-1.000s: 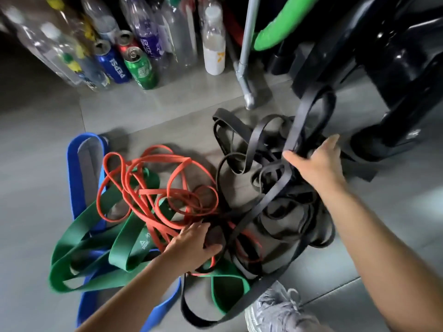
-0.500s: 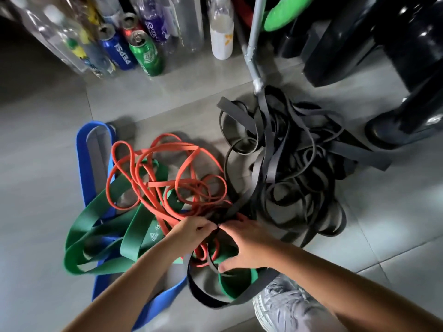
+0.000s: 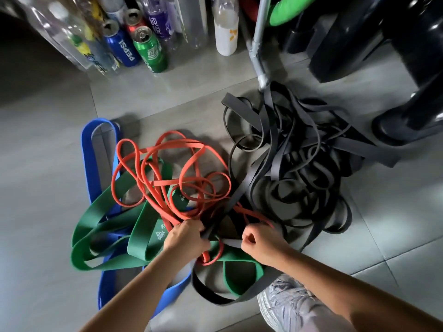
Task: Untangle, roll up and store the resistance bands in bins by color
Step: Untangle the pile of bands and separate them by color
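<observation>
A tangle of resistance bands lies on the grey tiled floor. Thin orange bands [image 3: 167, 173] loop over wide green bands [image 3: 107, 226], with a blue band [image 3: 87, 149] beneath at the left. A heap of black bands [image 3: 294, 168] fills the right side. My left hand [image 3: 185, 238] grips a black band where the orange and black strands cross. Just to its right, my right hand [image 3: 260, 243] pinches a flat stretch of the same black band [image 3: 229, 242], which runs taut between the two hands.
Cans [image 3: 149, 49] and plastic bottles [image 3: 226, 27] stand along the back. A grey metal pole [image 3: 257, 51] meets the floor by the black heap. Dark equipment [image 3: 383, 44] crowds the right rear. A grey sneaker [image 3: 287, 307] sits at bottom right.
My right hand let go of the raised black band on the heap and came down next to the left hand. It now pinches a black strand, and the two hands have drawn slightly apart.
</observation>
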Available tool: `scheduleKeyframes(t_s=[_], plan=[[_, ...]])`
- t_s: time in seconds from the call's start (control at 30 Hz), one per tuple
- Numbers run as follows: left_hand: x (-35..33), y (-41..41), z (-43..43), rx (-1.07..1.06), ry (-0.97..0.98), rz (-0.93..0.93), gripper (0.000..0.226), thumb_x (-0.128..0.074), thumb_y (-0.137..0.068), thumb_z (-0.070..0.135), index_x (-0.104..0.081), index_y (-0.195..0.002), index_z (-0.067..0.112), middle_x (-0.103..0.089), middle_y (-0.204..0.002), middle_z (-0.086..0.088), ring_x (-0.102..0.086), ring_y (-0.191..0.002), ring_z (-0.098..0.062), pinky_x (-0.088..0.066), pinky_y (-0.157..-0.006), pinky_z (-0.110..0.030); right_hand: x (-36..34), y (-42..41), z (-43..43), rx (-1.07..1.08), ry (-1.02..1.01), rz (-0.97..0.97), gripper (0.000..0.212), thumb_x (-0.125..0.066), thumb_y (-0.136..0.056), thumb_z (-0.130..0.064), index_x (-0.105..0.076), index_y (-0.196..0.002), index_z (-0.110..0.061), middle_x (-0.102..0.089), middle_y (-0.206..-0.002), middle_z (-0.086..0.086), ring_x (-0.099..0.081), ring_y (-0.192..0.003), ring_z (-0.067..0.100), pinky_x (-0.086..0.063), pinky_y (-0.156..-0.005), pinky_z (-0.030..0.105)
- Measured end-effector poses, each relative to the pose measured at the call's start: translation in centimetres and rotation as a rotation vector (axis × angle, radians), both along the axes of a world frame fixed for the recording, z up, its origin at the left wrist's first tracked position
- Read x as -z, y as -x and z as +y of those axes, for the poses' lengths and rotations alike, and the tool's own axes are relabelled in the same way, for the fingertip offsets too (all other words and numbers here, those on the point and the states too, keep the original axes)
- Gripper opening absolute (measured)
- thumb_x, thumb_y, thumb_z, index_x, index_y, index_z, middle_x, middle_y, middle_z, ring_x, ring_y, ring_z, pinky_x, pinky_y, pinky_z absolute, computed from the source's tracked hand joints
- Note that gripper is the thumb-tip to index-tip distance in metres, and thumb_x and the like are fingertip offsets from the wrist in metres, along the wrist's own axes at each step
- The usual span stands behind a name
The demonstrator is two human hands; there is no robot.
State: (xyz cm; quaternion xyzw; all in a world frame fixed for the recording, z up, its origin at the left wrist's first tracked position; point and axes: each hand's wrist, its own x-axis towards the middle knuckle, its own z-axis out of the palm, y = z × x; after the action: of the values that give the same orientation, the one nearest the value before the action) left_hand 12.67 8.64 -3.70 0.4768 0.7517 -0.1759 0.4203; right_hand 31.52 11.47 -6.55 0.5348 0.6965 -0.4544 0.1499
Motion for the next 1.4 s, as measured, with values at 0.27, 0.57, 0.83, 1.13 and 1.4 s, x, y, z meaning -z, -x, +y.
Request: scheduleKeyframes(t_s=[0.27, 0.57, 0.83, 1.13, 1.4], plan=[[-5.2, -3.1, 4.1, -0.733, -0.073, -0.819, 0.013, -0.054, -0.093, 0.007, -0.063, -0.085, 0.009, -0.06, -0.072, -0.011, -0.06, -0.053, -0.007, -0.053, -0.055, -0.017, -4.1, 0.5, 1.6, 0.688, 0.725, 0.736, 0.009, -0.067, -0.082, -0.021, -0.063, -0.088, -0.015, -0.066, -0.072, 0.004, -0.065, -0.071, 0.015, -0.048, -0.074, 0.033], [0.2, -3.6, 0.5, 0.474, -0.192, -0.193, 0.055, -0.058, -0.085, 0.046, -0.046, -0.134, 0.024, -0.051, -0.136, 0.0, -0.046, -0.126, -0.02, -0.036, -0.105, -0.034, -7.5, -7.5, 14.9, 0.858, -0.62, 0.035, 0.048, -0.052, -0.086, -0.045, -0.057, -0.088, 0.004, -0.058, -0.076, 0.013, -0.053, -0.071, 0.024, -0.046, -0.069, 0.035], [1.6, -2.2, -2.6, 0.955, -0.034, 0.161, 0.029, -0.043, -0.096, 0.027, -0.06, -0.116, 0.016, -0.059, -0.119, -0.002, -0.051, -0.113, -0.028, -0.036, -0.083, -0.036, -7.9, -7.7, 15.7, 0.528, -0.834, -0.287, 0.074, -0.061, -0.085, -0.037, -0.028, -0.144, -0.004, -0.037, -0.141, 0.024, -0.038, -0.125, 0.041, -0.03, -0.104, 0.047], [2.1, -0.8, -2.5, 0.684, -0.364, 0.137, 0.046, -0.086, -0.047, 0.048, -0.07, -0.08, 0.02, -0.063, -0.084, -0.002, -0.058, -0.085, -0.023, -0.054, -0.064, -0.031, 0.9, -6.4, 5.6, -0.358, -0.559, -0.257, 0.11, -0.086, -0.035, -0.061, -0.051, -0.132, -0.023, -0.032, -0.147, 0.023, -0.041, -0.126, 0.041, -0.041, -0.098, 0.052], [4.0, -1.1, -1.3, 0.945, -0.147, 0.145, 0.064, -0.036, -0.095, 0.051, -0.019, -0.147, 0.02, -0.041, -0.139, -0.009, -0.035, -0.128, -0.029, -0.002, -0.115, -0.054, 2.6, -8.3, 6.2, -0.638, -0.505, -0.527, 0.083, -0.079, -0.057, -0.022, -0.052, -0.135, -0.013, -0.032, -0.145, 0.029, -0.061, -0.066, 0.028, -0.047, -0.063, 0.034]])
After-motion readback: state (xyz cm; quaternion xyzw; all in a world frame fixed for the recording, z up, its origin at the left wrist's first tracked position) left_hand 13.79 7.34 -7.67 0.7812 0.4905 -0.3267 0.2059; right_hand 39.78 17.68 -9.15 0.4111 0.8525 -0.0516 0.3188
